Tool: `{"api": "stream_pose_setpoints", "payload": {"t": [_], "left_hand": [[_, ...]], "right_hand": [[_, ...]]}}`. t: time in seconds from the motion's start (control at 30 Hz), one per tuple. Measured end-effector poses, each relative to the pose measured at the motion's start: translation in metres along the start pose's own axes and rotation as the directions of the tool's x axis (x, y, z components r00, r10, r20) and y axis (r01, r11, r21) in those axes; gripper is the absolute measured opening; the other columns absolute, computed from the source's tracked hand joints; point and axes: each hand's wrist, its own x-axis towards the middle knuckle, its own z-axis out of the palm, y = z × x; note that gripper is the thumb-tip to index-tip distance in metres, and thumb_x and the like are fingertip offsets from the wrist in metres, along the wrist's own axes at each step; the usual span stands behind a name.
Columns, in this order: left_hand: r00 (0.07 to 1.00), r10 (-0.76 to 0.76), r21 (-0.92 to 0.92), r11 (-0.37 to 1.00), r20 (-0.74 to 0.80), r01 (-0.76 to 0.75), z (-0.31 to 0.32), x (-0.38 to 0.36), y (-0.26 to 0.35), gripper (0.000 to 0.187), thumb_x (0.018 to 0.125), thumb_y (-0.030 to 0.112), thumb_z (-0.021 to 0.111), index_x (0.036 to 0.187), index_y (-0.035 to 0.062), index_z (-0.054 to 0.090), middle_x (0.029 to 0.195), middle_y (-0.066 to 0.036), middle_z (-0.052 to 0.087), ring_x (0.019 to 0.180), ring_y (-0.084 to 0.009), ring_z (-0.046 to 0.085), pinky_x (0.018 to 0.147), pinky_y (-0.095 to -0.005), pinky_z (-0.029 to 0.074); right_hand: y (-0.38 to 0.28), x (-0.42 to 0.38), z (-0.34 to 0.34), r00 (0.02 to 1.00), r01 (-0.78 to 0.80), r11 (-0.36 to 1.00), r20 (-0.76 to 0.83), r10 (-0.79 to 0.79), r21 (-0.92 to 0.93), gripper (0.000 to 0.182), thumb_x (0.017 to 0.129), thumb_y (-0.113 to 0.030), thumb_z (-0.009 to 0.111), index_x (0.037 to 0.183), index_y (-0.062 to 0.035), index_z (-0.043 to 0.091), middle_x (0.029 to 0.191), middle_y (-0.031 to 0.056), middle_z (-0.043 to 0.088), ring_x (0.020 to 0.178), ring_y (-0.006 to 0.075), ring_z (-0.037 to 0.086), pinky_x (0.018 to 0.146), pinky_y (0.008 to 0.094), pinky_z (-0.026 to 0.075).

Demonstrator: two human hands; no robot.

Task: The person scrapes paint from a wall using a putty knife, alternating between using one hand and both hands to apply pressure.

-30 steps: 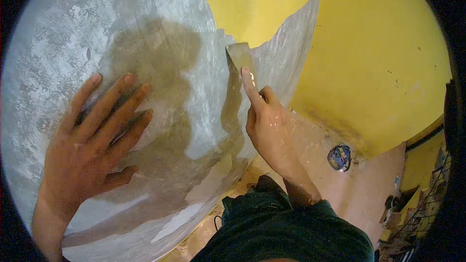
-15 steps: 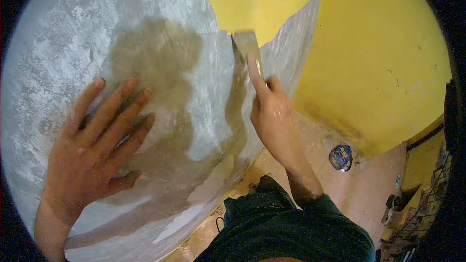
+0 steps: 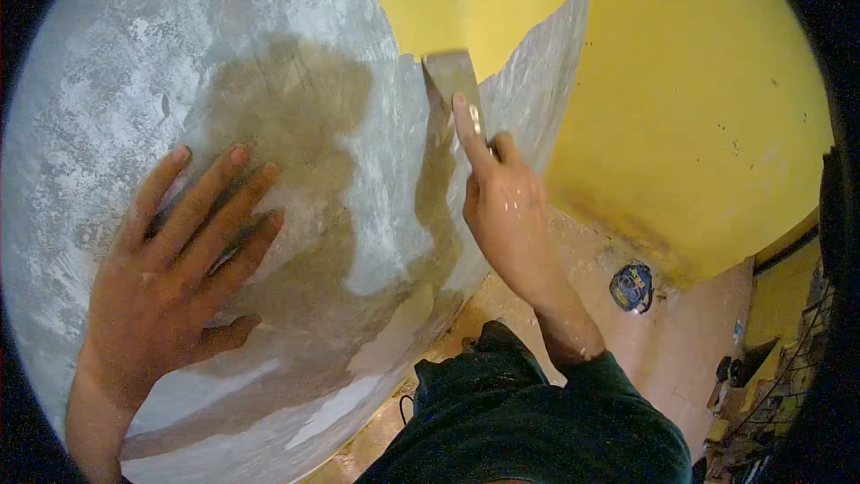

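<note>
My right hand (image 3: 506,202) is closed round the handle of a scraper (image 3: 451,74), its index finger stretched along the blade. The wide blade edge lies at the ragged border where yellow paint (image 3: 430,0) meets bare grey wall (image 3: 381,188). My left hand (image 3: 179,260) rests on the grey wall with its fingers spread and nothing in them. Brown damp-looking patches (image 3: 291,94) mark the wall beside and above its fingertips. A pointed grey strip (image 3: 542,54) runs up to the right of the blade, between areas of yellow.
A yellow wall (image 3: 690,116) meets this one at a corner on the right, stained near its foot. On the tan floor (image 3: 591,251) lies a dark blue bag or packet (image 3: 632,288). Dark clutter and a rack (image 3: 797,358) line the lower right.
The scraper blade has shifted very slightly up and left along the paint border, with my right hand still round it. My left hand stays in place on the wall.
</note>
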Motion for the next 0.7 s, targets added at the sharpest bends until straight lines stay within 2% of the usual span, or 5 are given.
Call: {"api": "stream_pose_setpoints", "payload": {"t": [0.23, 0.3, 0.43, 0.63, 0.7], "left_hand": [[1.0, -0.004, 0.01, 1.0, 0.013, 0.004, 0.0, 0.0, 0.0, 0.086, 0.049, 0.04, 0.076, 0.128, 0.0162, 0.053, 0.143, -0.009, 0.041, 0.138, -0.0324, 0.029, 0.115, -0.0543, 0.015], [1.0, -0.006, -0.012, 1.0, 0.016, 0.006, 0.001, -0.001, 0.0, 0.084, 0.05, 0.038, 0.077, 0.128, 0.016, 0.053, 0.144, -0.009, 0.04, 0.138, -0.0327, 0.029, 0.115, -0.0542, 0.015], [1.0, -0.011, -0.005, 1.0, 0.009, 0.011, 0.001, 0.002, 0.0, 0.082, 0.052, 0.037, 0.076, 0.127, 0.0156, 0.054, 0.144, -0.008, 0.04, 0.138, -0.0327, 0.029, 0.115, -0.0542, 0.015], [1.0, 0.012, -0.009, 1.0, 0.026, -0.012, 0.0, 0.001, -0.001, 0.082, 0.051, 0.037, 0.077, 0.127, 0.0159, 0.054, 0.144, -0.009, 0.039, 0.138, -0.032, 0.029, 0.115, -0.0536, 0.015], [1.0, 0.009, 0.009, 1.0, 0.011, -0.009, -0.001, 0.001, 0.0, 0.084, 0.05, 0.036, 0.078, 0.128, 0.0163, 0.053, 0.144, -0.009, 0.039, 0.138, -0.0315, 0.029, 0.115, -0.0532, 0.015]], "right_hand": [[-0.001, 0.003, -0.003, 0.998, 0.027, 1.0, -0.053, -0.028, -0.008, 0.076, 0.077, 0.009, 0.05, 0.145, -0.0191, 0.033, 0.082, 0.019, 0.049, 0.07, 0.0369, 0.055, 0.063, 0.0441, 0.046], [-0.002, -0.005, -0.006, 0.999, 0.022, 0.999, 0.047, -0.02, -0.044, 0.075, 0.077, 0.009, 0.05, 0.145, -0.0193, 0.033, 0.083, 0.0186, 0.05, 0.071, 0.0362, 0.055, 0.064, 0.0438, 0.047], [-0.002, 0.004, -0.008, 1.0, -0.002, 0.998, -0.013, 0.002, -0.059, 0.073, 0.078, 0.007, 0.05, 0.144, -0.02, 0.035, 0.083, 0.018, 0.051, 0.071, 0.0358, 0.055, 0.064, 0.0435, 0.047], [0.001, 0.0, -0.008, 1.0, 0.019, 0.996, -0.007, -0.019, -0.09, 0.072, 0.078, 0.006, 0.051, 0.143, -0.0212, 0.037, 0.082, 0.0172, 0.051, 0.068, 0.0361, 0.055, 0.063, 0.0432, 0.047], [0.001, -0.005, -0.011, 0.998, 0.025, 0.997, 0.055, -0.021, -0.075, 0.072, 0.078, 0.007, 0.051, 0.143, -0.0211, 0.037, 0.082, 0.0177, 0.051, 0.068, 0.0368, 0.055, 0.063, 0.0434, 0.047]]}}
